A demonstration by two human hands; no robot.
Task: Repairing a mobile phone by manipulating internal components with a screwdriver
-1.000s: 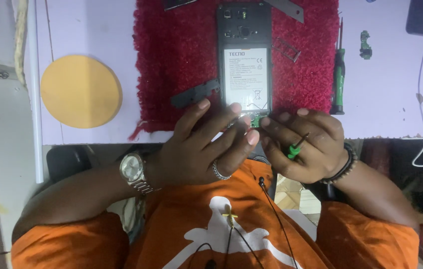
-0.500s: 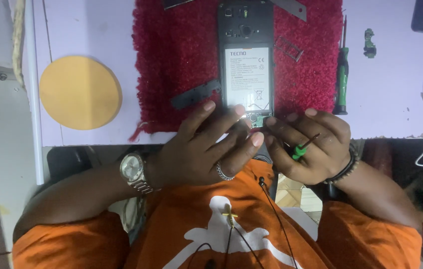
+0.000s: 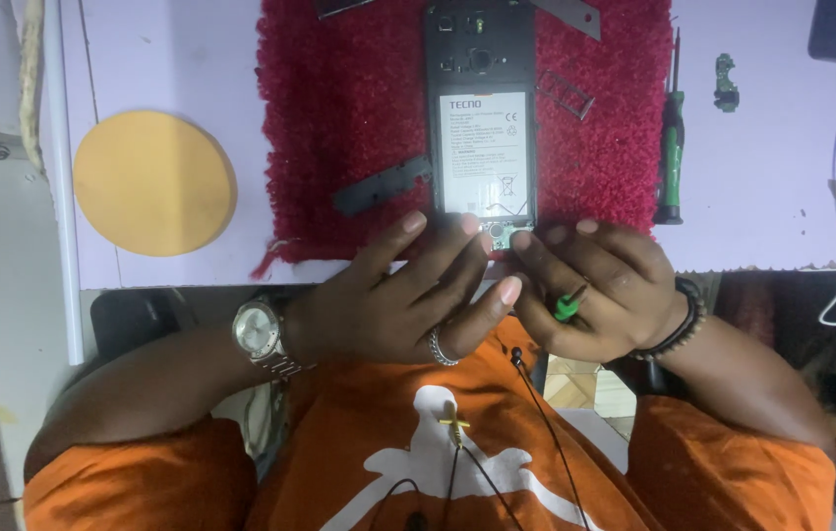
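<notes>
Little changed in a second: left hand [image 3: 393, 300] fingers spread, steadying opened phone [image 3: 482, 118] at table's [image 3: 772, 177] near edge, right hand [image 3: 600, 290] still gripping green-handled tool [image 3: 567, 307].

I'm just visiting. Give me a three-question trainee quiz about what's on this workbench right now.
1. True or false: the opened phone lies on a red mat.
2. What colour is the small tool held in the right hand?
3. Which lies right of the mat: A) yellow disc B) green-handled screwdriver?

Key: 1 true. 2 green. 3 B. The left hand, wearing a wristwatch, touches the phone's lower edge.
</notes>
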